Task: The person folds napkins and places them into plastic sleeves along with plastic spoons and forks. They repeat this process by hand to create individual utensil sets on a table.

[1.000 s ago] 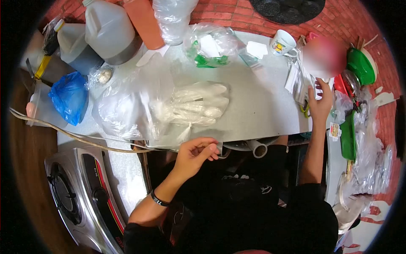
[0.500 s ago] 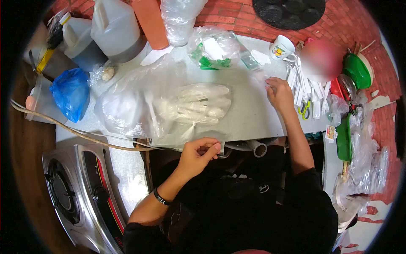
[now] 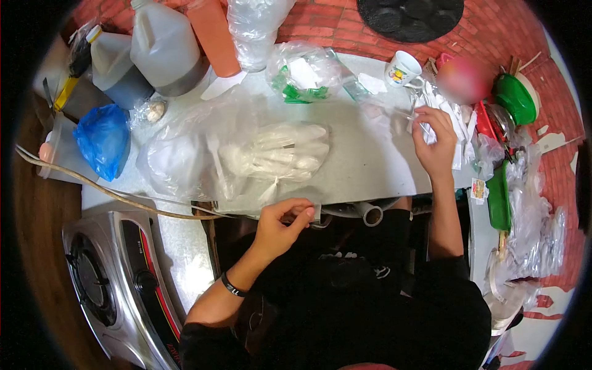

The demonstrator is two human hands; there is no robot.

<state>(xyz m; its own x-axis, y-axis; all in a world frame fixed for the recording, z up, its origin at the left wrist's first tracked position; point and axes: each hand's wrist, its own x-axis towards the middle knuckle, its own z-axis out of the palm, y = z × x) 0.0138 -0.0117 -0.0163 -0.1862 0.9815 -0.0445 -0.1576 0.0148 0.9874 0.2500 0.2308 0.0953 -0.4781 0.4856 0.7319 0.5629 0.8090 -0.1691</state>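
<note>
My left hand [image 3: 280, 225] pinches a small clear plastic bag [image 3: 311, 213] at the near edge of the grey table [image 3: 364, 160]. Farther out on the right, my right hand [image 3: 435, 139] grips a thin white strip [image 3: 420, 126] beside a pile of white strips [image 3: 459, 126]. A large clear bag of white pieces [image 3: 246, 154] lies on the table between the two hands.
Jugs [image 3: 163, 46], an orange bottle [image 3: 213, 34] and a blue bag [image 3: 102, 139] stand at the back left. A mug [image 3: 401, 68], green bowls [image 3: 518, 98] and plastic bags [image 3: 536, 228] crowd the right. A gas stove [image 3: 117, 277] sits low on the left.
My right hand went from the strip pile on the right to the table middle, then back right with a strip in it. My left hand stayed at the table edge.
</note>
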